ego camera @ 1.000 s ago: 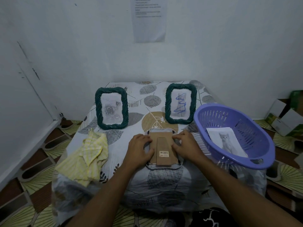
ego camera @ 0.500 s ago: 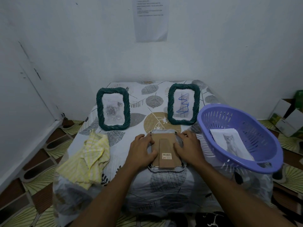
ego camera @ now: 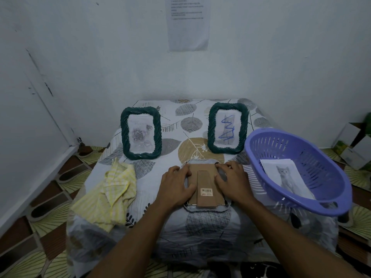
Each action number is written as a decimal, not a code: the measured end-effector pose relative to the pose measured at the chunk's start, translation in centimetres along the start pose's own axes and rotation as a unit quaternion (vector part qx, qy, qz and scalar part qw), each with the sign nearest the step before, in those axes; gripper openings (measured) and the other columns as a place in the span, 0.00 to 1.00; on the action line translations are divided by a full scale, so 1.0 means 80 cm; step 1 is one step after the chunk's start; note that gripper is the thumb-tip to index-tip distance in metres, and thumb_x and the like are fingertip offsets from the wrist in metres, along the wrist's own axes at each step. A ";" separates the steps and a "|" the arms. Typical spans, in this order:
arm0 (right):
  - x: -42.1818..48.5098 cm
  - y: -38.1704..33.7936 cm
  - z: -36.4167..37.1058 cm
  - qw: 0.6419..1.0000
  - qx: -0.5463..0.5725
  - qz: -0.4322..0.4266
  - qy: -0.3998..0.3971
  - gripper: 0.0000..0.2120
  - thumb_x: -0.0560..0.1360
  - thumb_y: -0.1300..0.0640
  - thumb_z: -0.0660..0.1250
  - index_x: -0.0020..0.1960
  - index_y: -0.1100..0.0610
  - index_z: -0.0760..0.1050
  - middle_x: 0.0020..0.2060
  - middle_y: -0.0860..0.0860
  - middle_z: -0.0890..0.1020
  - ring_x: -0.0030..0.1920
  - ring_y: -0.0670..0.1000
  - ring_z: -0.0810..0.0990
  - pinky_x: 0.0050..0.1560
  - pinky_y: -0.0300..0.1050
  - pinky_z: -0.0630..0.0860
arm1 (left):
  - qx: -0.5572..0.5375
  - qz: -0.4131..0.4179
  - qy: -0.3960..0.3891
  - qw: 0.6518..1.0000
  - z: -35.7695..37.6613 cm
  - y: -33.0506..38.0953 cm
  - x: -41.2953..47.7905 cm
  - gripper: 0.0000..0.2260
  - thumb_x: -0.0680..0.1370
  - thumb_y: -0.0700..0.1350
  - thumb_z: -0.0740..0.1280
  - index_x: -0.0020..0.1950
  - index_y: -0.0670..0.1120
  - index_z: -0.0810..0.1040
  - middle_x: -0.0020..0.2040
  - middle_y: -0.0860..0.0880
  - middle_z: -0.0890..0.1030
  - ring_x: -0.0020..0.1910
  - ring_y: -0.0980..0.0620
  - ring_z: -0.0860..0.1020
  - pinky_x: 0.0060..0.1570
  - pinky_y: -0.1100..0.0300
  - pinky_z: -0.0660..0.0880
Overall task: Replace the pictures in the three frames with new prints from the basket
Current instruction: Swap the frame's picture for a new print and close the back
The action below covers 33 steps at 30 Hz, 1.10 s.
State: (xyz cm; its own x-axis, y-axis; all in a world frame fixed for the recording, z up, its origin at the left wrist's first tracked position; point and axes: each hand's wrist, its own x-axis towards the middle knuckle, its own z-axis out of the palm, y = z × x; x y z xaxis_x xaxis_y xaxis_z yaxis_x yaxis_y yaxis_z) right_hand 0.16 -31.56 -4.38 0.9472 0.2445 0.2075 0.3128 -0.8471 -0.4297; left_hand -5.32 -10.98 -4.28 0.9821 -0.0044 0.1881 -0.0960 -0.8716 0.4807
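Both hands are down on the third frame — it lies face-down at the near middle of the table, brown cardboard back up, its easel stand running down the centre with a barcode sticker near the lower end. The left hand rests on the frame's left edge, fingers curled and spread, tips pressing along the backing's upper left side. The right hand mirrors it on the right edge, fingers bent with the tips at the upper right corner; neither hand is closed around the frame, both just press flat on it. Small dark clips show at the backing's lower corners. Behind, two green twisted-rim frames stand upright: the left frame holds a pale rose picture, the right frame a print with a blue scribble over it, and they stand well apart. To the right, a purple basket sits tilted at the table's right edge, and inside it lies a cat print, a grey kitten on white paper — more sheets seem stacked beneath, though how many I cannot tell. On the left of the leaf-patterned cover lies a crumpled yellow cloth. A printed sheet hangs on the wall above.
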 end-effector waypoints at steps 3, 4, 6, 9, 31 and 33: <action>0.003 -0.001 -0.002 1.000 0.000 0.000 -0.008 0.21 0.76 0.48 0.61 0.68 0.48 0.69 0.61 0.51 0.70 0.64 0.53 0.66 0.60 0.51 0.68 | 0.007 0.010 0.003 1.000 -0.002 0.002 0.002 0.26 0.72 0.57 0.58 0.69 0.52 0.65 0.58 0.54 0.74 0.63 0.52 0.65 0.60 0.53 0.62; 0.004 -0.002 -0.002 1.000 0.004 0.003 -0.011 0.21 0.76 0.47 0.61 0.68 0.48 0.69 0.61 0.51 0.70 0.64 0.53 0.66 0.60 0.51 0.68 | 0.004 0.010 0.000 1.000 -0.004 0.003 0.003 0.26 0.72 0.57 0.58 0.69 0.52 0.65 0.59 0.55 0.74 0.63 0.52 0.65 0.61 0.53 0.62; 0.008 -0.004 -0.002 1.000 0.011 0.012 -0.017 0.22 0.76 0.47 0.61 0.69 0.48 0.69 0.63 0.51 0.69 0.66 0.53 0.65 0.61 0.53 0.68 | -0.009 0.003 -0.017 1.000 -0.007 0.000 0.008 0.23 0.74 0.55 0.61 0.69 0.52 0.66 0.61 0.54 0.73 0.64 0.53 0.65 0.63 0.53 0.60; 0.018 -0.013 -0.003 0.999 0.010 0.015 -0.035 0.21 0.77 0.46 0.60 0.69 0.49 0.69 0.65 0.51 0.68 0.68 0.54 0.64 0.63 0.57 0.66 | -0.026 -0.008 -0.048 0.998 -0.016 -0.011 0.021 0.19 0.72 0.55 0.61 0.63 0.53 0.68 0.66 0.52 0.71 0.68 0.52 0.63 0.66 0.52 0.57; -0.081 -0.010 -0.021 0.992 0.106 -0.046 0.052 0.09 0.69 0.51 0.75 0.46 0.55 0.80 0.48 0.50 0.82 0.51 0.51 0.76 0.48 0.42 0.69 | -0.065 -0.002 0.080 0.995 -0.009 -0.013 -0.076 0.20 0.68 0.59 0.74 0.51 0.48 0.78 0.67 0.50 0.74 0.64 0.50 0.72 0.61 0.56 0.68; -0.081 -0.011 -0.022 0.991 0.120 -0.038 0.047 0.08 0.68 0.52 0.76 0.42 0.54 0.81 0.47 0.50 0.82 0.51 0.50 0.76 0.48 0.42 0.69 | -0.072 -0.009 0.081 0.994 -0.010 -0.010 -0.077 0.21 0.66 0.61 0.72 0.51 0.47 0.80 0.67 0.50 0.75 0.63 0.49 0.73 0.60 0.56 0.68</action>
State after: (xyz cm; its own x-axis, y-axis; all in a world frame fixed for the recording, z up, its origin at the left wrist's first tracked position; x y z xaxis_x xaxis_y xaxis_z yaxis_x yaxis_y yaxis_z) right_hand -6.37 -33.26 -3.77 0.9127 0.2488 0.3243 0.4021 -0.6887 -0.6033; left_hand -11.39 -9.91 -5.14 0.9459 0.1000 0.3085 -0.1121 -0.7918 0.6004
